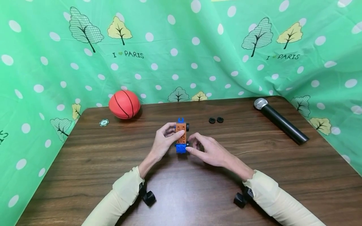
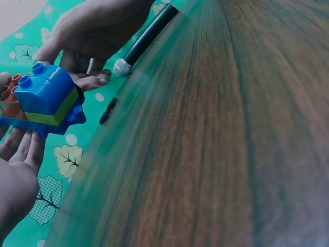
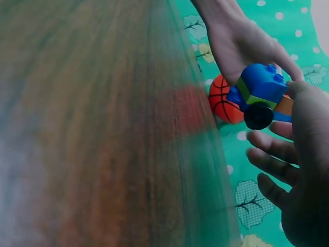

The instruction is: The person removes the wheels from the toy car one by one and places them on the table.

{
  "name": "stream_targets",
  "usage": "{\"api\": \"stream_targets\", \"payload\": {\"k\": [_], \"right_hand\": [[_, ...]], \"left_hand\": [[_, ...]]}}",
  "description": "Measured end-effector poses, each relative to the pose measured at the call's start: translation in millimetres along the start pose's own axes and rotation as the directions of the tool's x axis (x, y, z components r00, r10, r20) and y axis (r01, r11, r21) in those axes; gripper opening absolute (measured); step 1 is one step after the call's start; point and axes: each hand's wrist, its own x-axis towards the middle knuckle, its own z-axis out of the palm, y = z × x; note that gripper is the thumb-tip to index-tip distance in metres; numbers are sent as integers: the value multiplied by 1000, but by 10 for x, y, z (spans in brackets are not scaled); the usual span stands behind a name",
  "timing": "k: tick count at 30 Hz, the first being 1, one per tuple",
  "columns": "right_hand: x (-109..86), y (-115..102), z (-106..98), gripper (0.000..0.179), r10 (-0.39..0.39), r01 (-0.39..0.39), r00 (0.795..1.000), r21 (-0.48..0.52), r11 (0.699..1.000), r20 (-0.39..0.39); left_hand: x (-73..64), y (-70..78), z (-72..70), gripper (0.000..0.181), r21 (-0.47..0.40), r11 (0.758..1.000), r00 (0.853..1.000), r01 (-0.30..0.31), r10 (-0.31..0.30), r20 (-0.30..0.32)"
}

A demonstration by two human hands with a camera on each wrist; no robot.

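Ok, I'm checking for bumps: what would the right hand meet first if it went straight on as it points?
Probably the blue-and-orange plastic toy car, by one round black wheel; the right hand is so close that contact is unclear.

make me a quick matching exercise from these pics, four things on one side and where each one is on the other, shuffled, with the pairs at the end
Things
1. toy vehicle
2. red ball
3. microphone
4. small black rings

Places
A. lying aslant toward the right side of the table
B. lying side by side toward the back of the table
C. held in the person's left hand
D. at the back left, near a small round chip

Right pairs
1-C, 2-D, 3-A, 4-B
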Motion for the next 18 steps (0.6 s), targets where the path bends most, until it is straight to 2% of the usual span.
{"api": "stream_targets", "payload": {"k": [5,8,13,18], "right_hand": [[45,6,-7,15,-12,17,994,44,999,-105],[86,6,-27,14,16,-1,984,89,996,-176],[141,-1,-7,22,105,-60,969,201,978,-222],[204,0,93,25,105,-33,961,271,962,-255]], "left_hand": [[-7,-7,-20,35,-3,1000,999,13,-13,42],[-10,-2,-19,36,-6,999,997,32,-31,68],[-19,12,4,35,-30,999,995,31,-28,100],[-27,9,25,34,-81,997,994,3,6,112]]}}
